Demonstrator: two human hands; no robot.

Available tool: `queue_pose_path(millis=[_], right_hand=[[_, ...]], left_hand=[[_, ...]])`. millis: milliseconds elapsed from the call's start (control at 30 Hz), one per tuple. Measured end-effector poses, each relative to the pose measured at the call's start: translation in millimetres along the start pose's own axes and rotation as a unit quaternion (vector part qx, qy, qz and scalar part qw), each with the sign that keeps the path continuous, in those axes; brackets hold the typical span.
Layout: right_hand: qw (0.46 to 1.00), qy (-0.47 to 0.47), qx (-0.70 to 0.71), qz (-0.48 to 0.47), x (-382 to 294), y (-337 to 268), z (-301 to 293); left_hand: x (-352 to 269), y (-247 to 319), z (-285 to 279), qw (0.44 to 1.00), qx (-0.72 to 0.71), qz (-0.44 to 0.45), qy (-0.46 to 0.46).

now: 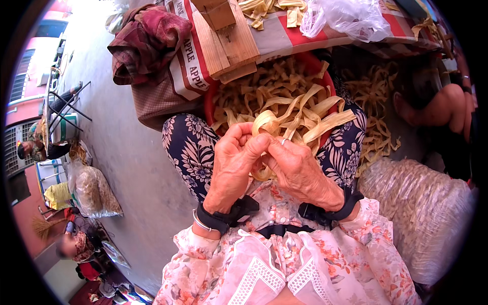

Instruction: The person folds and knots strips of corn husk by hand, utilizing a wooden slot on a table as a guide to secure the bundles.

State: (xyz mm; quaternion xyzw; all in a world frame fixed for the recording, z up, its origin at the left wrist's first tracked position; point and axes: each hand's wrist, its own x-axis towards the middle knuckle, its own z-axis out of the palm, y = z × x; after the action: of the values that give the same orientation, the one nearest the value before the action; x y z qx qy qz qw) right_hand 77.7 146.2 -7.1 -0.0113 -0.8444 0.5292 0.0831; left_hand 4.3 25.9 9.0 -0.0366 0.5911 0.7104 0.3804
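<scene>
My left hand point(236, 156) and my right hand point(293, 164) meet in front of my lap, with thumbs and fingertips close together. Between them they pinch a pale yellow flat strip point(265, 119), which looks like tofu skin. It curls in a loop above the fingers, and part of it shows below them; the fingers hide the middle. A red basin point(331, 82) stands between my knees, heaped with similar tangled strips point(267, 89). Several long strips point(328, 124) drape over its near right side, just beyond my right hand.
A wooden block stand point(228, 45) rises at the edge of a cloth-covered table point(270, 42). Strip pieces point(293, 17) and a plastic bag point(347, 19) lie on it. A crumpled cloth point(152, 42) hangs left. At right are a full plastic sack point(415, 213), loose strips point(375, 133) and another person's leg point(438, 106).
</scene>
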Motion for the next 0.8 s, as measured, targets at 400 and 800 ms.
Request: queue_pose_path(millis=[400,800], right_hand=[[0.989,0.065,0.127,0.033,7,13,-12],[0.988,0.000,-0.072,-0.134,7,23,-15]], left_hand=[[1,-3,-9,0.962,-0.234,-0.100,-0.098],[0,4,-24,0.970,-0.068,-0.174,-0.155]])
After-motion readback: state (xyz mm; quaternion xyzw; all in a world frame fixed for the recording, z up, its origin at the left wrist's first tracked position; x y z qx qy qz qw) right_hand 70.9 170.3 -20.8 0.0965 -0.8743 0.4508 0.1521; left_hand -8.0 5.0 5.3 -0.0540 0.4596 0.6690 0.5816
